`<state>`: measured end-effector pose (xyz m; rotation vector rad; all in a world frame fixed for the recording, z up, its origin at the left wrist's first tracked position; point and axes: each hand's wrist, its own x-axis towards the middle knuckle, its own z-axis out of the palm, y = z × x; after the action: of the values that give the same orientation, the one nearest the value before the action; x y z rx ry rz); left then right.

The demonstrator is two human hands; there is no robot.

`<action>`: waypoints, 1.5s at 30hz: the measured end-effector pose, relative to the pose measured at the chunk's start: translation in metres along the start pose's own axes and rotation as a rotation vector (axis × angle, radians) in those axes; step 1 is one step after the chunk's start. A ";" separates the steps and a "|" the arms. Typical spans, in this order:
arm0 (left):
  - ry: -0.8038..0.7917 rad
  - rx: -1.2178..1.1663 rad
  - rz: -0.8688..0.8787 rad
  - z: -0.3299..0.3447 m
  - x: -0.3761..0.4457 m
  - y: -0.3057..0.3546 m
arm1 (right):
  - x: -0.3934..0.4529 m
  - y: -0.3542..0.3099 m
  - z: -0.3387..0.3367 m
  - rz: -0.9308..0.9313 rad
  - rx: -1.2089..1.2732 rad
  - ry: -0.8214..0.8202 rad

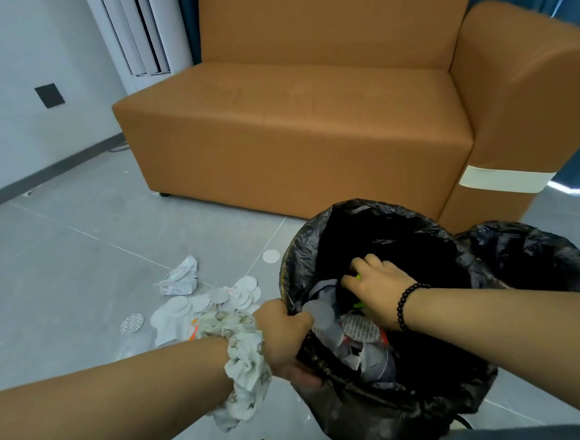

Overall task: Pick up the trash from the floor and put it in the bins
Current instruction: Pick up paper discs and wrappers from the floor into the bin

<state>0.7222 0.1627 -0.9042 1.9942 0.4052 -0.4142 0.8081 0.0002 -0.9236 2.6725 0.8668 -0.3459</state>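
A bin lined with a black bag (320, 231) stands in front of me, holding paper scraps and wrappers (354, 332). My left hand (286, 337) grips the bin's near-left rim, with a patterned scrunchie on that wrist. My right hand (375, 286) reaches down inside the bin, fingers curled over a small green item; whether it grips the item is unclear. On the floor left of the bin lie several white paper discs (218, 298), a crumpled paper (181, 277) and one lone disc (271, 256).
A second black-bagged bin (531, 254) stands behind on the right. An orange sofa (293, 133) fills the background close behind both bins. A round floor drain (132, 323) sits left of the discs. Grey tiled floor stretches to the left wall.
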 end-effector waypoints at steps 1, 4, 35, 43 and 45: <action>0.047 -0.043 -0.023 0.003 0.003 -0.004 | 0.001 0.001 0.001 0.006 -0.035 -0.053; 0.092 0.041 0.025 0.014 0.011 -0.004 | 0.000 0.006 -0.004 -0.011 0.030 -0.155; -0.046 -0.513 -0.443 0.022 0.134 -0.154 | 0.009 -0.019 0.019 0.058 0.315 -0.004; 0.203 0.297 -0.151 -0.006 0.165 -0.196 | 0.029 -0.038 0.045 -0.052 0.348 -0.020; 0.189 0.340 -0.135 -0.003 0.176 -0.203 | 0.033 -0.039 0.053 -0.069 0.320 -0.034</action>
<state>0.7857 0.2708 -1.1418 2.3554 0.6238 -0.4000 0.8036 0.0286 -0.9912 2.9191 0.9664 -0.5903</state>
